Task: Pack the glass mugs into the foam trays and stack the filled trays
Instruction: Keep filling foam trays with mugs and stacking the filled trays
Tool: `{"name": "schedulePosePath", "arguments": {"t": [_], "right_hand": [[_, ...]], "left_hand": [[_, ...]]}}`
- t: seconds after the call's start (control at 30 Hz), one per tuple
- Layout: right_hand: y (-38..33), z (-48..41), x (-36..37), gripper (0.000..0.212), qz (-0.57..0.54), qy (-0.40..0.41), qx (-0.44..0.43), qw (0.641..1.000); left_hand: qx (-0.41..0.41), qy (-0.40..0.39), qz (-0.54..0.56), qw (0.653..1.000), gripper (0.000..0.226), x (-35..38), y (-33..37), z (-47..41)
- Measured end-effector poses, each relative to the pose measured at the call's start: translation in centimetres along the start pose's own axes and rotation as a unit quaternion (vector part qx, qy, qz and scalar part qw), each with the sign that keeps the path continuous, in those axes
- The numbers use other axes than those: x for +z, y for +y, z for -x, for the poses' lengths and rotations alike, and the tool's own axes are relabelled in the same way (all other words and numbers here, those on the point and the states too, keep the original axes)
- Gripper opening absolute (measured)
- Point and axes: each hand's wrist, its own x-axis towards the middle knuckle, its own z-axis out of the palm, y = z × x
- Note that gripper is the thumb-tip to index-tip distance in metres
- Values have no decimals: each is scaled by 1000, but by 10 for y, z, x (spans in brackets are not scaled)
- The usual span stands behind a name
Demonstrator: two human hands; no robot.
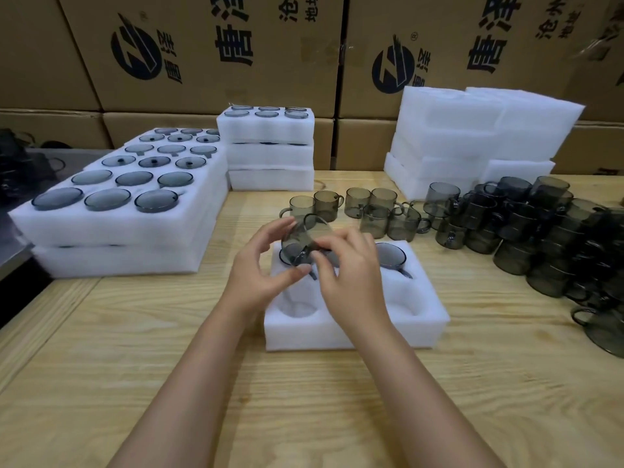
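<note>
A white foam tray [425, 325] with round pockets lies on the wooden table in front of me. A smoky glass mug [391, 255] sits in its far right pocket; the near left pocket [297, 307] is bare. Both hands hold a tilted smoky glass mug [304, 236] over the tray's far left pocket. My left hand [260, 275] curls round its left side, and my right hand [347, 275] pinches it from the right. Loose mugs [374, 211] stand behind the tray, and a heap of stacked mugs [547, 238] fills the right side.
Filled foam trays [125, 224] are stacked at the left, and a smaller filled stack [266, 146] stands behind them. Bare foam trays [472, 136] are piled at the back right. Cardboard boxes [209, 52] wall off the back. Bare wood lies near me.
</note>
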Motion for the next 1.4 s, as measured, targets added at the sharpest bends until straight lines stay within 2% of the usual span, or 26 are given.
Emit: {"name": "schedulePosePath", "arguments": {"t": [0.17, 0.27, 0.33, 0.4, 0.5, 0.6, 0.63, 0.7, 0.8, 0.87, 0.97, 1.1, 1.3, 1.4], "right_hand": [[1, 5, -4, 13, -113, -71, 27, 991], [0, 6, -10, 40, -215, -149, 39, 964], [1, 6, -12, 57, -255, -180, 55, 949], [3, 5, -13, 65, -263, -186, 64, 945], [4, 3, -12, 69, -239, -174, 65, 953], [4, 4, -9, 70, -212, -169, 79, 959], [4, 5, -8, 68, -210, -167, 80, 960], [3, 4, -9, 63, -210, -162, 82, 961], [2, 4, -12, 56, -211, -153, 90, 961], [0, 5, -12, 56, -199, -169, 102, 960], [1, 6, -12, 58, -191, -218, 105, 951], [-2, 6, -12, 51, -170, -233, 85, 954], [-11, 10, -1, 51, -62, -201, 76, 975], [-13, 13, 6, 56, 50, -190, 31, 980]], "left_hand": [[-34, -21, 104, 994, 58, -5, 3, -1], [-67, -54, 156, 984, 65, -6, 2, -2], [-97, -78, 182, 975, 55, -8, 1, -2], [-119, -102, 199, 967, 42, -11, -1, -3], [-131, -150, 232, 952, 50, -18, -1, -2], [-142, -169, 262, 939, 88, -21, 1, 0], [-141, -169, 272, 937, 87, -22, 1, 0], [-139, -147, 272, 941, 62, -20, 1, 0], [-157, -100, 261, 947, 37, -17, -3, -2], [-163, -102, 246, 950, 21, -17, -4, -2], [-159, -128, 200, 958, 28, -19, -5, -2], [-167, -118, 175, 963, 19, -20, -9, -1], [-165, -84, 189, 964, 29, -16, -9, -1], [-166, -68, 186, 966, 29, -14, -9, -2]]}}
